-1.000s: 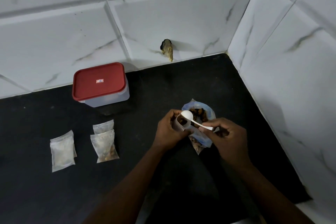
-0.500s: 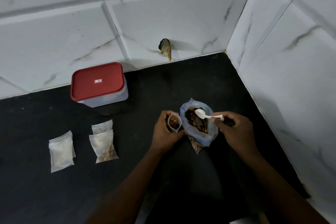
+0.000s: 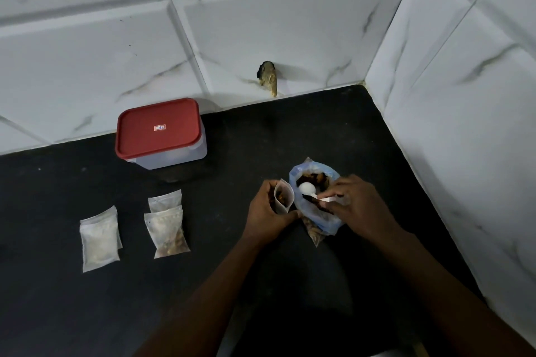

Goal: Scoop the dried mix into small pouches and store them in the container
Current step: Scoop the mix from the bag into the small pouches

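Note:
My left hand [image 3: 265, 213] holds a small clear pouch [image 3: 284, 197] upright with its mouth open; some brown dried mix lies inside. Right beside it stands a blue-tinted bag of dried mix [image 3: 314, 197]. My right hand [image 3: 355, 206] grips the handle of a white plastic spoon [image 3: 307, 189], whose bowl is down inside the bag's mouth. Three filled small pouches lie flat to the left: one pale [image 3: 99, 238], and two overlapping [image 3: 167, 230]. A clear container with a red lid [image 3: 158, 127], lid on, stands at the back left against the wall.
The black countertop [image 3: 87, 298] meets white marble-tiled walls at the back and on the right [image 3: 464, 124]. A small brown patch [image 3: 268, 77] marks the back wall just above the counter.
The spoon left the small pouch, swung right over the big bag, and its bowl now dips into the mix. The left hand keeps the pouch open in place.

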Motion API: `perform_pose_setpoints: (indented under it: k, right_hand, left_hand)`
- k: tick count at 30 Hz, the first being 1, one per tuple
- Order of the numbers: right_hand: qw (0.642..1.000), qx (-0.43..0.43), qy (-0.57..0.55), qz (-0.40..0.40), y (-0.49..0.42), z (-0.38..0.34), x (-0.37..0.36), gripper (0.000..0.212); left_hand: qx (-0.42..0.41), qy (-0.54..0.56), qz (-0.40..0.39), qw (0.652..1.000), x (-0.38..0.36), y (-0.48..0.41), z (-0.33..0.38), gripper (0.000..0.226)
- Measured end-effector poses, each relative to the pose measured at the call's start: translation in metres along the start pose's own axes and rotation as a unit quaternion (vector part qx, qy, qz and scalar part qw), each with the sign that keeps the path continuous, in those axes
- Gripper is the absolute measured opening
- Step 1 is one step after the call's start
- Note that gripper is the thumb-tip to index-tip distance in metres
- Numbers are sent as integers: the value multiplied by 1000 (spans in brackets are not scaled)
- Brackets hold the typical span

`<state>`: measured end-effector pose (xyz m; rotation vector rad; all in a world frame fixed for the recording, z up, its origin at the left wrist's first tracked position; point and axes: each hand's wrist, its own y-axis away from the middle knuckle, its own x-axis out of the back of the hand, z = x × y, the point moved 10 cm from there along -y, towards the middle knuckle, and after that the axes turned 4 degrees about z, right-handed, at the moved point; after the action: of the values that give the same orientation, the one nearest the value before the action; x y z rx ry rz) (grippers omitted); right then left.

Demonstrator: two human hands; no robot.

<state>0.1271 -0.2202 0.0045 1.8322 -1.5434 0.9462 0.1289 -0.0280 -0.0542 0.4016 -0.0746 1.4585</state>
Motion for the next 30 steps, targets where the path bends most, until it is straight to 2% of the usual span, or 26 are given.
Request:
perform_pose_setpoints:
  k: [2,7,12,22,26,30]
  right_hand:
    - [1000,-9,-19,3,2,6,11,17]
    - [993,-25,-55,105,2,13,41,18]
    - [993,-42,-44,99,8,10,20,17]
    - [978,-181,-91,59,15,20,-1,16]
    - [974,-192,-101,71,11,16,-9,18]
    - [963,-233,-132,29,11,22,-21,14]
  left_hand:
    - [-1,0,-1,1000,0,0,-1,58]
    - [4,-8,-9,1000,-1,-1,-4,58]
    - [-1,-31,-10,999,-2,-1,-4,57]
    - [3,-56,-31,998,-8,-1,-9,54]
    - [3,-73,-39,997,-10,-3,-10,56]
    - [13,-78,-48,996,-9,-5,-11,55]
